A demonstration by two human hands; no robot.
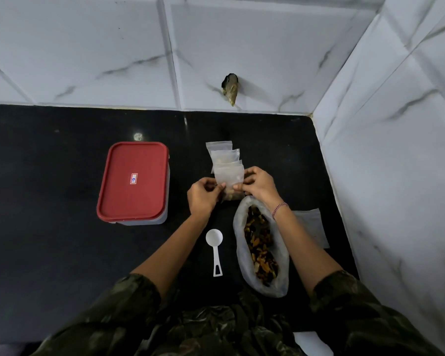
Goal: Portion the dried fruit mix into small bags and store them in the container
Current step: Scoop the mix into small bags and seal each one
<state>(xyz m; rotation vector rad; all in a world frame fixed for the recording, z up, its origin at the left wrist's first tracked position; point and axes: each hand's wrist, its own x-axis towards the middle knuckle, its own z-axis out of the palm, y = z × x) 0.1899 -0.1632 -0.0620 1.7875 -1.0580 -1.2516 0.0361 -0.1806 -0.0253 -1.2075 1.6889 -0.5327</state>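
Both hands are up at the middle of the black counter (pixel 49 227), working one small bag (pixel 230 176) between them. The left hand (pixel 203 199) pinches its left edge and the right hand (pixel 260 186) pinches the right edge, fingers curled tight on the plastic. The bag stands upright with a little fruit sitting in its bottom. Just behind it lies a stack of empty small bags (pixel 222 152), fanned out flat.

Under the right forearm sits the big clear bag (pixel 240 250), mouth wide open, with the dried fruit mix (pixel 260 242) heaped inside. Beside it, between the arms, the white scoop (pixel 214 249) lies bowl up and empty. Off to the left, well apart, is the container (pixel 144 219) with its red lid (pixel 134 181) on.
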